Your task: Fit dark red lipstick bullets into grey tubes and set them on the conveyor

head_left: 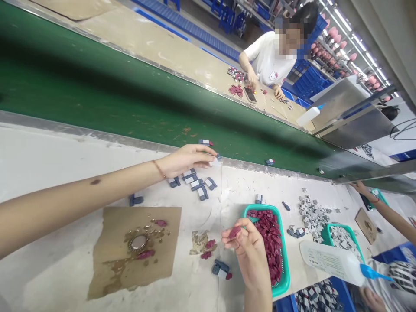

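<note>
My left hand [190, 159] reaches out to the edge of the green belt, its fingers closed on a small blue-grey and white plastic piece [217, 159]. Several similar blue-grey and white pieces [196, 184] lie on the table just below that hand. Between the thumb and fingers of my right hand [249, 251] is a small maroon plastic piece [234, 233]. That hand is beside a green basket [284, 264] full of maroon pieces. To its left, two maroon pieces [209, 244] rest on a stained scrap, with blue-grey pieces [221, 269] nearby.
Brown cardboard [107, 242] carries wet drops, a small round dish [138, 243] and maroon pieces. A white bottle with a blue nozzle [334, 260] lies right, near white pieces [313, 216] and a blue bin [344, 294]. Beyond the green belt [130, 99] a co-worker [271, 60] handles pieces.
</note>
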Tool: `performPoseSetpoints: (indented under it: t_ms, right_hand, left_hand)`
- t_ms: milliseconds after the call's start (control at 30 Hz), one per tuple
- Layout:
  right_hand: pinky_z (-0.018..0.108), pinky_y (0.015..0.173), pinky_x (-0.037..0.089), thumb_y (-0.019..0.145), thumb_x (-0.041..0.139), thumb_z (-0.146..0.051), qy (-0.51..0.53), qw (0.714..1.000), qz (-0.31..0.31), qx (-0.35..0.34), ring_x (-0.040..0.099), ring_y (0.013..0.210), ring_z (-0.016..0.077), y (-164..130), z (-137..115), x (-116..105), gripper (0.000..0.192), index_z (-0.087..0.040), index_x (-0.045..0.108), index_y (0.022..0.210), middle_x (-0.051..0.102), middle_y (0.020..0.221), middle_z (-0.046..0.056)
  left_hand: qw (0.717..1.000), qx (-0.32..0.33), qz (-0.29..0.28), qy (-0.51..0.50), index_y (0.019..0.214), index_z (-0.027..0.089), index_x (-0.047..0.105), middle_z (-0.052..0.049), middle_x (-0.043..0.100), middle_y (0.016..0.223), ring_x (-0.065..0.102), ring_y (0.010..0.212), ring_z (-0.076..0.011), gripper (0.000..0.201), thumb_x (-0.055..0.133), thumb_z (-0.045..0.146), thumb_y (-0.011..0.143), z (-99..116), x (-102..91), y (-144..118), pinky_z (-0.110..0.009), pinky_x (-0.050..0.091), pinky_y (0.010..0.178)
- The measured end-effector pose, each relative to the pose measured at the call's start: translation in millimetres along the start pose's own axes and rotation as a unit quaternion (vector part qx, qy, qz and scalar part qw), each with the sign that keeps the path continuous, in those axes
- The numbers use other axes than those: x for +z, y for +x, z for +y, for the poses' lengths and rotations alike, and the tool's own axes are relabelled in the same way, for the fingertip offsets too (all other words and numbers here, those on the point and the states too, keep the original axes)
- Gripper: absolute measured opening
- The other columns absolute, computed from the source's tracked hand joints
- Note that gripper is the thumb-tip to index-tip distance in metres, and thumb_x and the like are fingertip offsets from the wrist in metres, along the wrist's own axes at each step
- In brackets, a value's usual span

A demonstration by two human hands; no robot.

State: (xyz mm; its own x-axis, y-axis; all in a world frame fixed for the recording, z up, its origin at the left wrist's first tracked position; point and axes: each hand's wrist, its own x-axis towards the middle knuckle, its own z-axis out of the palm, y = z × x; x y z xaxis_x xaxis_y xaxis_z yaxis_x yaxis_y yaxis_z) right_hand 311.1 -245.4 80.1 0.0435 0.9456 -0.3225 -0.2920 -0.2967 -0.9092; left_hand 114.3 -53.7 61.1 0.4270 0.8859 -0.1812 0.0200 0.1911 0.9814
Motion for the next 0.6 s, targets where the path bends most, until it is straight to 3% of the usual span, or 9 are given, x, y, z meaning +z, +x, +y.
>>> performPoseSetpoints:
  t_ms: [167,267,367,500,600]
  right_hand:
    - [0.024,0.064,0.056,0.066,0.084,-0.042,0.034,0.997,-0.033,0.069,0.069,0.067,0.0155,13,16,37,0.030,-0.021,0.065,0.076,0.074,0.075,0.003]
    - [0.021,0.064,0.054,0.061,0.088,-0.039,0.017,0.996,-0.023,0.079,0.066,0.067,0.0127,24,30,53,0.028,-0.021,0.068,0.071,0.073,0.076,0.001]
    - [0.022,0.063,0.053,0.064,0.085,-0.035,-0.042,0.996,-0.034,0.072,0.063,0.063,0.0119,33,46,66,0.022,-0.022,0.073,0.077,0.070,0.069,-0.001]
    - [0.027,0.067,0.056,0.071,0.077,-0.026,-0.182,0.979,-0.086,0.017,0.068,0.072,0.0168,38,63,81,0.013,-0.022,0.076,0.084,0.074,0.079,0.003]
    - [0.031,0.072,0.058,0.080,0.069,-0.020,-0.296,0.938,-0.160,-0.089,0.070,0.081,0.0200,39,71,93,0.006,-0.021,0.074,0.082,0.075,0.087,0.007]
  left_hand:
    - [0.980,-0.098,0.043,-0.171,0.111,0.023,0.064,-0.002,0.072,0.086,0.069,0.091,-0.0221,0.050,0.083,0.032,0.066,-4,-40.2,-85,-0.035,0.056,0.087]
    - [0.966,-0.138,0.088,-0.202,0.101,0.020,0.069,-0.005,0.072,0.092,0.069,0.093,-0.0246,0.043,0.085,0.033,0.063,-15,-50.4,-124,-0.032,0.056,0.085]
    - [0.957,-0.142,0.134,-0.213,0.091,0.019,0.072,-0.006,0.072,0.089,0.067,0.083,-0.0231,0.036,0.087,0.034,0.061,-28,-54.9,-154,-0.029,0.056,0.075]
    - [0.941,-0.135,0.170,-0.259,0.088,0.021,0.072,-0.001,0.067,0.075,0.062,0.070,-0.0164,0.038,0.089,0.034,0.058,-41,-57.5,-178,-0.024,0.052,0.066]
    - [0.934,-0.149,0.175,-0.273,0.094,0.021,0.072,-0.002,0.068,0.083,0.061,0.074,-0.0157,0.041,0.089,0.034,0.059,-47,-57.2,-186,-0.024,0.052,0.070]
